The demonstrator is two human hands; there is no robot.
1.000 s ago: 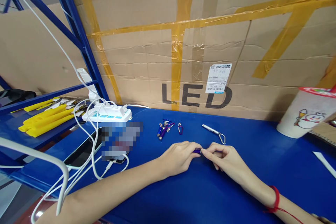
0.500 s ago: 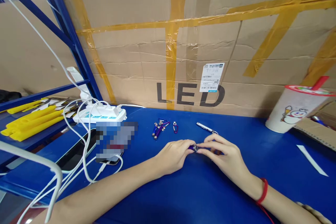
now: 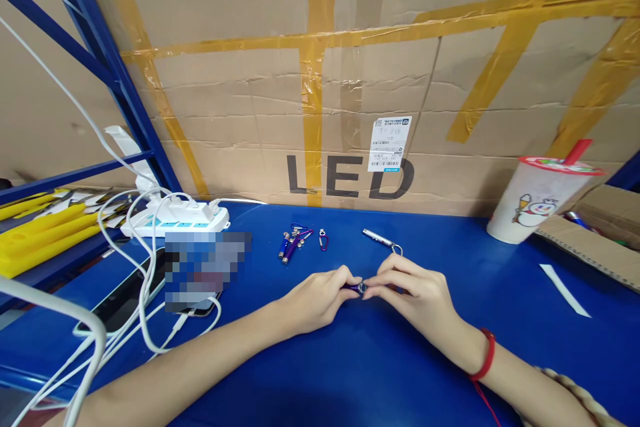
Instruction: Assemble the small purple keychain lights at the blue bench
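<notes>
A small purple mini flashlight (image 3: 353, 287) with a silver end is pinched between the thumb and fingers of my left hand (image 3: 317, 300). At that silver end, the thumb and fingertips of my right hand (image 3: 417, 290) are closed; whether they also hold a tiny part is too small to tell. Just beyond my hands lies a silver mini flashlight (image 3: 377, 237) with a ring at one end. Farther left, a blue mini flashlight (image 3: 285, 247) and a purple one (image 3: 295, 247) with carabiner clips lie close together. A loose purple carabiner (image 3: 323, 240) sits beside them.
White cables (image 3: 145, 280) loop around a power strip (image 3: 175, 219) and phones (image 3: 130, 293) on the left. A drink cup (image 3: 537, 203) with a red straw and a white strip (image 3: 564, 290) are on the right. A large cardboard box (image 3: 240, 120) stands behind the blue table (image 3: 320, 380).
The view has shifted slightly, so the background sits further left. My hands stay together at the purple flashlight, and the right fingertips have closed in around its silver end.
</notes>
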